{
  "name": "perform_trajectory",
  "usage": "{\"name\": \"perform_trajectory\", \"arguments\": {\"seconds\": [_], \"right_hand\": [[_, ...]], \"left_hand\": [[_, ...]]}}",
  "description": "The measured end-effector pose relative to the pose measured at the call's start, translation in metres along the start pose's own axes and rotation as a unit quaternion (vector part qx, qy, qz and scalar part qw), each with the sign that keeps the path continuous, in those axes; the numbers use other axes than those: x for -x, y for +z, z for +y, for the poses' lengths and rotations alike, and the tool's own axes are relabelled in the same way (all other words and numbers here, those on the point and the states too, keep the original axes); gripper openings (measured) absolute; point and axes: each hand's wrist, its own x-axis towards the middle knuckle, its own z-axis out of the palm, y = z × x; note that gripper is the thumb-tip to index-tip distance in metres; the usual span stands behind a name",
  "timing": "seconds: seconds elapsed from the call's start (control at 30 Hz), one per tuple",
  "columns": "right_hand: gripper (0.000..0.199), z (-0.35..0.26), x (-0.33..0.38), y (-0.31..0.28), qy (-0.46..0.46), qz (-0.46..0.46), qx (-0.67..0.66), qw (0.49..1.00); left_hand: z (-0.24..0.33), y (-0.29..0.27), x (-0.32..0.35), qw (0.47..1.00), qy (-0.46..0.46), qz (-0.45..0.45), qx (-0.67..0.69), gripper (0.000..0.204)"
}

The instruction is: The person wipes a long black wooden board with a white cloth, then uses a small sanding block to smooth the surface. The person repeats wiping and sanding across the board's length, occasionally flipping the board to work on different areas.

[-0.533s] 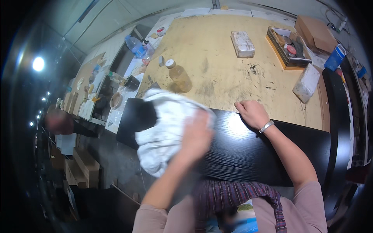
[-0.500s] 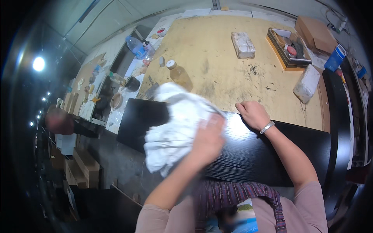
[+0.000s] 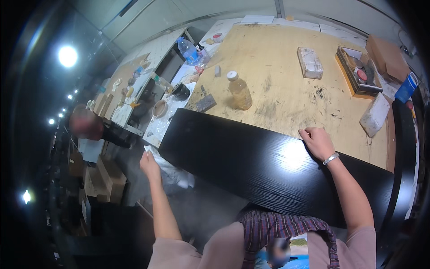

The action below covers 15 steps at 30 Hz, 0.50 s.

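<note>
Cloth and left hand: compared with half a second ago, the white cloth (image 3: 172, 172) and the left hand (image 3: 150, 166) have moved off the face of the black wood-grain board (image 3: 242, 157) to beyond its left end; the whole view has shifted too.
Left grip: fingers pressed together, pinching the upper end of the cloth, with the rest trailing down to the right.
Cloth position: bunched alongside the board's near left corner, above the floor; whether it touches the board's edge, I cannot tell.
Right grip: the right hand (image 3: 319, 142) is at the board's far long edge, fingers curled in; whether they clasp that edge or merely rest there, I cannot tell.
Right wrist: a silvery bracelet (image 3: 331, 158).
Board: lying flat along the near side of the worktable (image 3: 268, 58), a bright glare on its face just left of the right hand.
Beyond the board: a white-capped bottle of yellowish liquid (image 3: 240, 95) stands upright, a small grey block (image 3: 206, 103) near it on the left.
Far right: an open box (image 3: 344, 74) of odds and ends, between two whitish blocks.
</note>
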Motion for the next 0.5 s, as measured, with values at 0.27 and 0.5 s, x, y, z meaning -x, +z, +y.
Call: {"name": "perform_trajectory", "arguments": {"seconds": [0.27, 0.5], "right_hand": [[0.049, 0.001, 0.001, -0.002, 0.003, -0.007, 0.037, 0.999], [0.048, -0.005, 0.004, 0.004, -0.030, -0.017, 0.055, 0.998]], "left_hand": [[0.119, 0.021, 0.182, 0.785, 0.520, -0.330, 0.066, 0.047], [0.026, 0.037, 0.047, 0.966, 0.205, -0.152, -0.030, 0.038]]}}
